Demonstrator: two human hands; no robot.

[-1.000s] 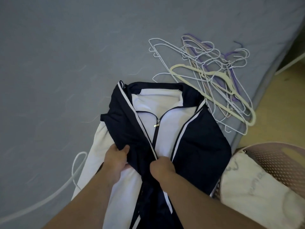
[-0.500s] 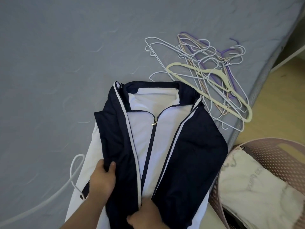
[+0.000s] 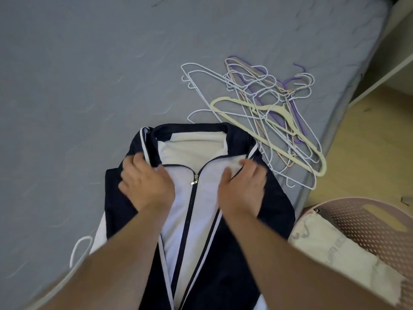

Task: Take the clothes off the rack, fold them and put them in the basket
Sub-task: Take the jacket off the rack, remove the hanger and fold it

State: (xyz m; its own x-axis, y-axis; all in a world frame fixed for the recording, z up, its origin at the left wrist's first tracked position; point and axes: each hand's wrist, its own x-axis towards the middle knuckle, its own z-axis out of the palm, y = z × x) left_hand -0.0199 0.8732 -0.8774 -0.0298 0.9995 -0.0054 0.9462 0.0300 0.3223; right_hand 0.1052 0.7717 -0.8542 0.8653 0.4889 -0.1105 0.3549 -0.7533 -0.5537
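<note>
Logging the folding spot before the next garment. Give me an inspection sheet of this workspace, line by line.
Surface: grey mattress, with the jacket spread near its edge.
Job's things: navy-and-white zip jacket lies front up, zip closed to the chest. Pink perforated basket stands beside the mattress and holds a white folded garment.
Clutter: pile of wire hangers with a cream hanger, on the mattress right of the collar.
Hands: left hand and right hand rest flat on the jacket, either side of the zip.
Cables: white cord loop left of the jacket; its kind is unclear.
Surroundings: wooden floor.
</note>
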